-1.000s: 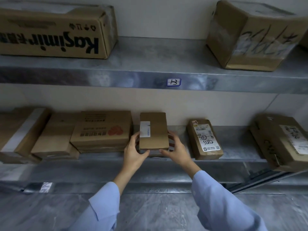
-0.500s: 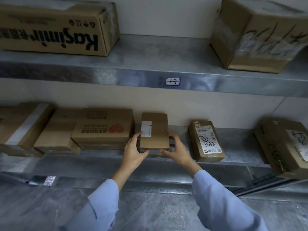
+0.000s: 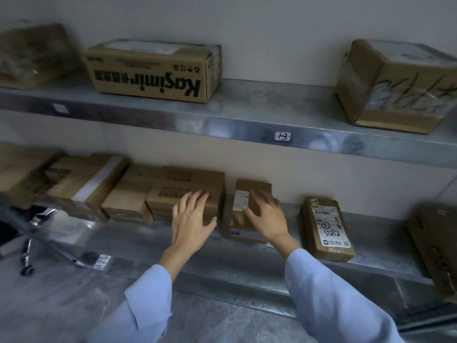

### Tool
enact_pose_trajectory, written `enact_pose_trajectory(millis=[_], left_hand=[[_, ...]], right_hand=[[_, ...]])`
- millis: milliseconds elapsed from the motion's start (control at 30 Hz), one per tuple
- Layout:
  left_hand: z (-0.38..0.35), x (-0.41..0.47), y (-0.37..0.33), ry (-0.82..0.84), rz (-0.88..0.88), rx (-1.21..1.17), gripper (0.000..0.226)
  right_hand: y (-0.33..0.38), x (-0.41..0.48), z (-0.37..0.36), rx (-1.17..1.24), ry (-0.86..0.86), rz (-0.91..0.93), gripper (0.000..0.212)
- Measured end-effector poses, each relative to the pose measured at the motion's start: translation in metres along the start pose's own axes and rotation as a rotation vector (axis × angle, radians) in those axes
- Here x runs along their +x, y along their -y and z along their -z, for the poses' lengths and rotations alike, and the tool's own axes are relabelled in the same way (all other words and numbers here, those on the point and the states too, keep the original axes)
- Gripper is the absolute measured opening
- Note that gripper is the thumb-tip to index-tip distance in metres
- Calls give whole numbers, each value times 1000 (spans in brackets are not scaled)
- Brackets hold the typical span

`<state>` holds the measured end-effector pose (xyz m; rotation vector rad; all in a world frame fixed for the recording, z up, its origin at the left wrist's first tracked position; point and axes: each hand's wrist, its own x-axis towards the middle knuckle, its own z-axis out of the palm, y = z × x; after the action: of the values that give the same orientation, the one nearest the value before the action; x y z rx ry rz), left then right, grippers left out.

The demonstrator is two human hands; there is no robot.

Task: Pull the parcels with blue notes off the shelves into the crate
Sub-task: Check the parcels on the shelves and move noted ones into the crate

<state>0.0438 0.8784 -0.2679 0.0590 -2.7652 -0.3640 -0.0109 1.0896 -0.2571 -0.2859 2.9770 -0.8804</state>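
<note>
R hand [image 3: 265, 215] lies flat on top of small parcel [image 3: 257, 190] w/ white label, fingers loose, no grasp; parcel on lower shelf [image 3: 380, 231], below-left of shelf tag [image 3: 282, 136]. L hand [image 3: 193, 219] spread, released, over flat printed box [image 3: 188, 179], further left of tag.

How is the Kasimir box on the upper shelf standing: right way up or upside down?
Upside down. The Kasimir box rests on the upper shelf with its printed name and handling symbols inverted.
</note>
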Motion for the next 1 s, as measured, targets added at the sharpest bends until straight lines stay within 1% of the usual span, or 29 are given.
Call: enact_pose_trajectory(millis=[200,367,533,667,833,1000], left_hand=[[19,6,66,57,155,37,78],[25,21,122,108,191,73,86],[19,39,159,169,163,34,91],[11,54,181,205,80,-8,93],[3,61,190,222,7,-66,95],[1,63,193,217,-7,-126,96]], right_hand=[[36,9,-22,-44,74,93,70],[62,22,-38,-33,103,65,79],[83,32,-56,-6,116,-30,91],[94,39,-73,11,111,-117,100],[95,38,-86,69,95,-206,102],[94,36,-92,117,65,-229,103]])
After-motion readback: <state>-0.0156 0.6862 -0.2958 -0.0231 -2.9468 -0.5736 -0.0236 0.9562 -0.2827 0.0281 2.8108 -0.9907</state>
